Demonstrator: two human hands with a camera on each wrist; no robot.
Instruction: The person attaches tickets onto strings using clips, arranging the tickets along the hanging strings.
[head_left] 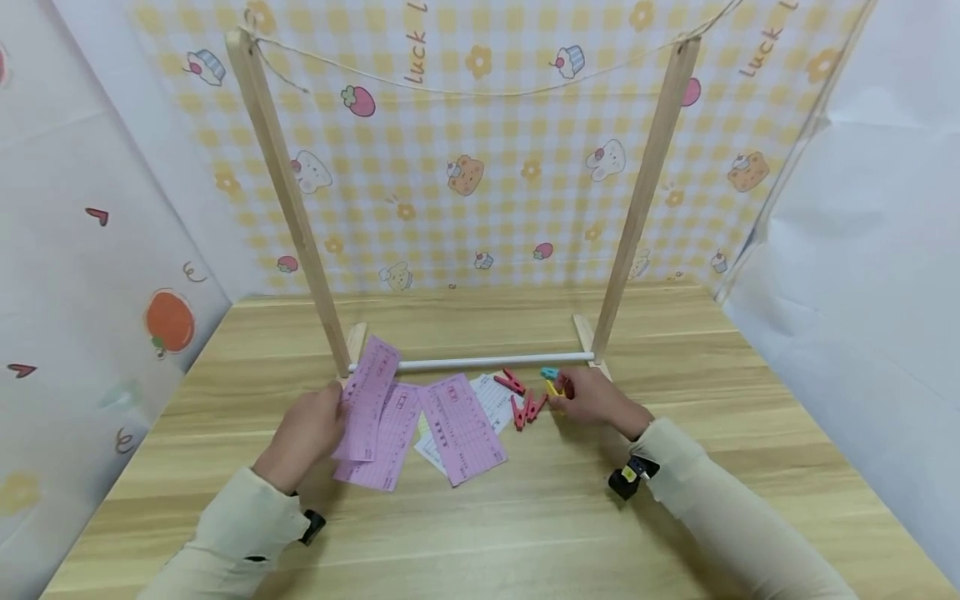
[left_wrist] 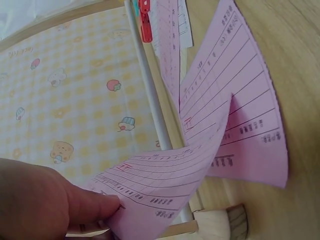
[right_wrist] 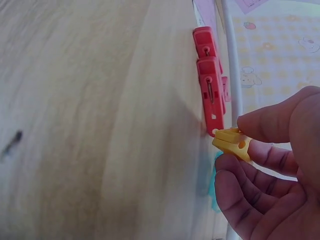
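Left hand (head_left: 303, 433) sat lower left of centre in the head view, its grip pinching the lifted pink slip (head_left: 367, 400) by the left edge; the slip stood raised off the surface (head_left: 525, 525) and curved, overlapping a second pink slip (head_left: 386, 446) lying flat beneath it. In the left wrist view the thumb (left_wrist: 95, 207) pressed on the bent slip's lower corner. A third pink slip (head_left: 461, 427) lay flat just right of those, partly covering white slips (head_left: 495, 400).

Right hand (head_left: 592, 397) was right of centre, grip narrow, fingers curled round a yellow peg (right_wrist: 234, 143); the right wrist view showed it held between thumb and fingertips, just off the surface. A teal peg (head_left: 550, 373) lay touching or just beside that hand, toward the rod. Red pegs (head_left: 525, 408) lay in a loose cluster between the slips and the right hand, one more red peg (head_left: 510, 382) nearer the rod.

White rod (head_left: 472, 362) ran across low between two wooden posts (head_left: 637, 217); string (head_left: 487, 90) sagged between the post tops, upper frame. Checked yellow backdrop (head_left: 465, 183) was behind.
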